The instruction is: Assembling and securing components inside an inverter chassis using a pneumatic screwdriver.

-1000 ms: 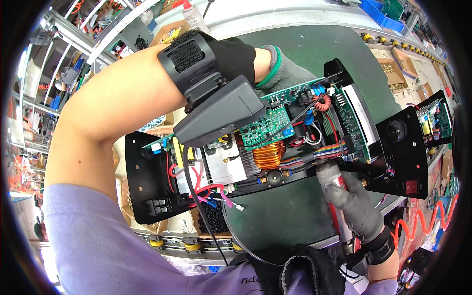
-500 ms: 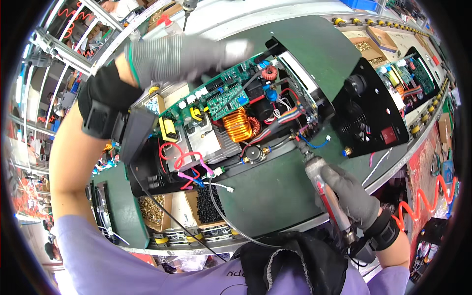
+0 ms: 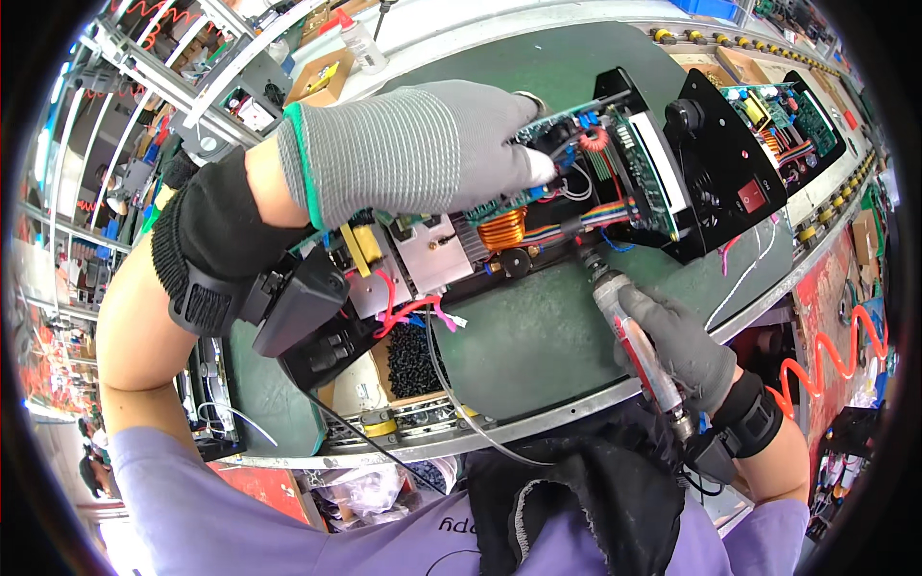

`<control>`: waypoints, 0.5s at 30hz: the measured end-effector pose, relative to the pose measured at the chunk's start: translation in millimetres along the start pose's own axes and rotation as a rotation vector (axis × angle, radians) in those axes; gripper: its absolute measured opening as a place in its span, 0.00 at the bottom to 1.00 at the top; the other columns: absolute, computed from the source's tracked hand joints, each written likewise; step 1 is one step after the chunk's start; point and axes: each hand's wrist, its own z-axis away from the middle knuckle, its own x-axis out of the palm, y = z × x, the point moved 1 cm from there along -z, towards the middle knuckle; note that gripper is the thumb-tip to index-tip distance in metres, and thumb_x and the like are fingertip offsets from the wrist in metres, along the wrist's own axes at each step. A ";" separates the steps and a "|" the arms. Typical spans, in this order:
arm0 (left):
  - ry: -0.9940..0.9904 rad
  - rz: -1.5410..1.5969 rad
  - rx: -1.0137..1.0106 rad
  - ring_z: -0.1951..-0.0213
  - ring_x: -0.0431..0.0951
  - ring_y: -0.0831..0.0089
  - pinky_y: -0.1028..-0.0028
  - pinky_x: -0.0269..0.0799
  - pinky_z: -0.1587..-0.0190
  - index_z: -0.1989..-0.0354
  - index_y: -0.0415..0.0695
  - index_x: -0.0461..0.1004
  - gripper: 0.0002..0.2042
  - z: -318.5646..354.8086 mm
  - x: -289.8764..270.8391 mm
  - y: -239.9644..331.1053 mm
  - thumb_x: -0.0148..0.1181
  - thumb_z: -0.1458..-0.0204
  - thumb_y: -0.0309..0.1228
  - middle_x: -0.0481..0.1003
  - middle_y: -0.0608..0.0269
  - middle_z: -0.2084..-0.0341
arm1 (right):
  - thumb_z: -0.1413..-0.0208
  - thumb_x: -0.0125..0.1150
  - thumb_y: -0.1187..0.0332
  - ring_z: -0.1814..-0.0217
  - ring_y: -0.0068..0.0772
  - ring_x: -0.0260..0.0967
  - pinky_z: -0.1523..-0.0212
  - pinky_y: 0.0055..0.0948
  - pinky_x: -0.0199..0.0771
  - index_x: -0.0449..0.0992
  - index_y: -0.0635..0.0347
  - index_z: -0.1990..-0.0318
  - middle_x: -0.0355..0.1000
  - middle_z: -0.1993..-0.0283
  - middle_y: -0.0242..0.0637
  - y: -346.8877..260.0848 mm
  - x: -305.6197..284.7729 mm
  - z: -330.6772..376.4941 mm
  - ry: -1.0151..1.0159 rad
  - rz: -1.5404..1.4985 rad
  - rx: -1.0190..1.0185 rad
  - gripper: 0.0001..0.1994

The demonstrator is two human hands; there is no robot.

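My left hand (image 3: 432,144), in a grey ribbed glove, reaches across an open electronic unit. Its thumb and fingers close around the upper part of the green circuit board (image 3: 490,206), hiding much of it. A copper coil (image 3: 501,230), a metal heatsink plate (image 3: 427,257) and a ribbon of coloured wires (image 3: 615,208) show inside the black housing. My right hand (image 3: 677,350), also gloved, is wrapped round a red and silver power screwdriver (image 3: 634,341). The tool's tip points at the unit's near side, by the wires; whether it touches a screw cannot be made out.
Another open unit (image 3: 792,125) stands at the far right, with a black panel (image 3: 727,173) before it. Black screws (image 3: 415,360) fill a box by the near rail. The green work mat (image 3: 538,355) lies underneath. A coiled red air hose (image 3: 816,374) hangs at right.
My left hand has come down from above onto the circuit board. The unit has shifted right, close to the black panel. The screwdriver tip has moved slightly up and left.
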 end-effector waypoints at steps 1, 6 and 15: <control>0.022 -0.037 -0.012 0.56 0.77 0.49 0.62 0.71 0.54 0.46 0.35 0.67 0.23 -0.6 -0.6 0.2 0.53 0.40 0.43 0.75 0.40 0.64 | 0.34 0.47 0.49 0.83 0.19 0.62 0.83 0.21 0.62 0.71 0.55 0.61 0.67 0.79 0.29 0.3 -0.3 0.1 0.014 0.007 0.005 0.18; 0.046 -0.104 0.022 0.62 0.78 0.50 0.59 0.74 0.58 0.39 0.39 0.62 0.27 17.4 10.3 20.0 0.56 0.44 0.40 0.75 0.42 0.66 | 0.40 0.53 0.45 0.81 0.23 0.66 0.80 0.25 0.66 0.72 0.58 0.65 0.71 0.76 0.34 0.3 -4.2 1.0 0.075 0.062 -0.010 0.22; 0.053 -0.061 0.104 0.70 0.77 0.71 0.71 0.73 0.66 0.38 0.38 0.62 0.28 3.5 0.7 1.8 0.55 0.44 0.40 0.74 0.54 0.69 | 0.35 0.49 0.52 0.79 0.19 0.64 0.79 0.20 0.63 0.72 0.57 0.57 0.68 0.77 0.29 6.5 -3.3 -5.8 0.036 -0.012 0.032 0.17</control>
